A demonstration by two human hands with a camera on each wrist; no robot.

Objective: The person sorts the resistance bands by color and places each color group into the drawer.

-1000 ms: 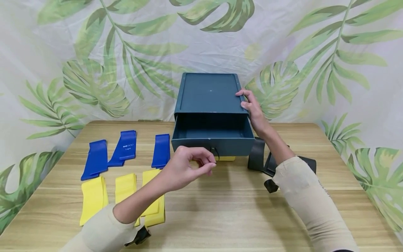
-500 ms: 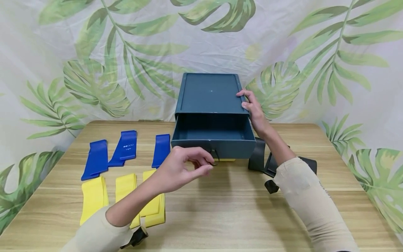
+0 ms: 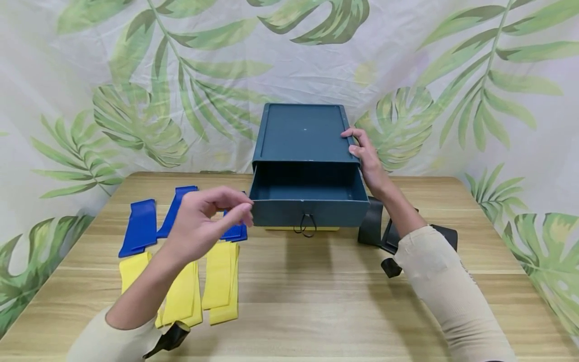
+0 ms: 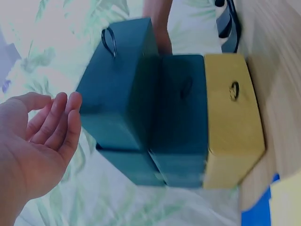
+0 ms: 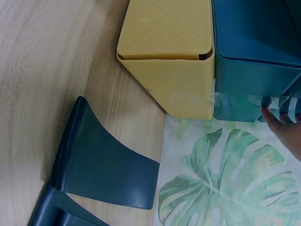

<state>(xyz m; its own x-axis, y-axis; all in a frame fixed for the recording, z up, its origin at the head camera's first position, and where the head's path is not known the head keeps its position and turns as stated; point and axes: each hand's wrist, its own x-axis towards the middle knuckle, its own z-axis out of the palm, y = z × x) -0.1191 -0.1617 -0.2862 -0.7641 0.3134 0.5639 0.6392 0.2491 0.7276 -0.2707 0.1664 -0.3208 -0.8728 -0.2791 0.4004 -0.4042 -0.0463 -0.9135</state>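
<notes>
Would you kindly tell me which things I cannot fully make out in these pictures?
Head view: the middle blue band, partly covered by the left hand.
Head view: the yellow drawer, mostly hidden below the open drawer.
Head view: the open drawer's far interior, in shadow.
Head view: the black bands, partly behind the right arm.
Right wrist view: the right hand, cut off by the right edge.
</notes>
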